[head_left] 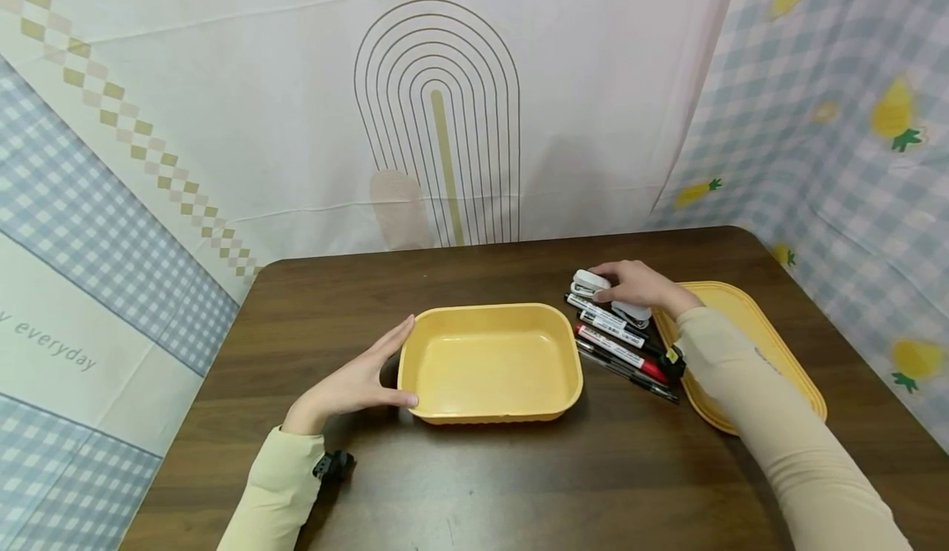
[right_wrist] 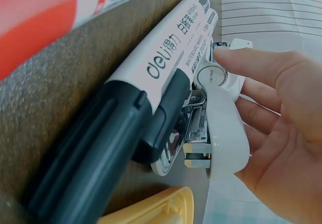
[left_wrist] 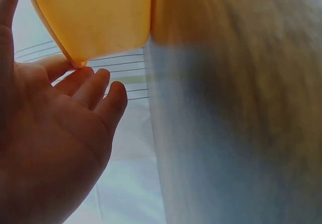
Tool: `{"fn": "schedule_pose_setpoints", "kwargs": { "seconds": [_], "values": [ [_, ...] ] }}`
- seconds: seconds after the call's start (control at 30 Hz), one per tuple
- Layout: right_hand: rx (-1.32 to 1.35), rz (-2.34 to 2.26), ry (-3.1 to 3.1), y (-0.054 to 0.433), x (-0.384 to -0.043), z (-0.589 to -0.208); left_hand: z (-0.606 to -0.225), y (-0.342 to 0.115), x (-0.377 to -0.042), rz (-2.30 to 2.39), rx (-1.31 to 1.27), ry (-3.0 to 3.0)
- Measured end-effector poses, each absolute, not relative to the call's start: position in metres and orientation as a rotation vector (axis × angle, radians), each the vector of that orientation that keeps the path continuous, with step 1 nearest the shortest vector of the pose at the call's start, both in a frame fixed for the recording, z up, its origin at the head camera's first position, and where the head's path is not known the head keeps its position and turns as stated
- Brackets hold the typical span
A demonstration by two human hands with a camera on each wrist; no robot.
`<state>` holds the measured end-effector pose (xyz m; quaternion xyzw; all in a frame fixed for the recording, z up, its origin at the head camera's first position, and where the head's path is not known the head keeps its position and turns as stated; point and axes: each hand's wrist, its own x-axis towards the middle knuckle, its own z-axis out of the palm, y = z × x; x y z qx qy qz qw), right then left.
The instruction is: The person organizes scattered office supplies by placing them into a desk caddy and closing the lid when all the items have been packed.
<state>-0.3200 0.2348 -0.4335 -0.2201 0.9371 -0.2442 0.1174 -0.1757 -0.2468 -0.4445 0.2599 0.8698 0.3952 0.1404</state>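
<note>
My left hand [head_left: 363, 382] grips the left end of a yellow plastic box [head_left: 489, 370], thumb at its near corner and fingers at the far one. In the left wrist view fingertips [left_wrist: 88, 75] meet the box's rim. At the right, my right hand [head_left: 638, 283] pinches a white stapler [head_left: 591, 280] between thumb and fingers. A second white stapler [right_wrist: 226, 128] lies under that palm, nearer the wrist. Beside them are black-capped whiteboard markers [right_wrist: 166, 53], a red-capped marker [head_left: 619, 347] and dark pens [head_left: 630, 371], lined up at a slant.
A flat yellow lid [head_left: 771, 353] lies at the right of the table, partly under my right forearm. The dark wooden table [head_left: 474, 485] meets a hanging printed cloth [head_left: 296, 123] along its back edge. Checked cloth [head_left: 875, 230] hangs along the right side.
</note>
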Motion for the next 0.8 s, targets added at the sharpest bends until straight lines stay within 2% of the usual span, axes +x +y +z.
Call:
{"fn": "schedule_pose_setpoints", "kwargs": {
  "seconds": [0.8],
  "values": [
    [-0.67, -0.689, 2.75, 0.2353, -0.3254, -0.4362, -0.4435, -0.2463, -0.1771, 1.15, 0.776, 2.515]
  ]
}}
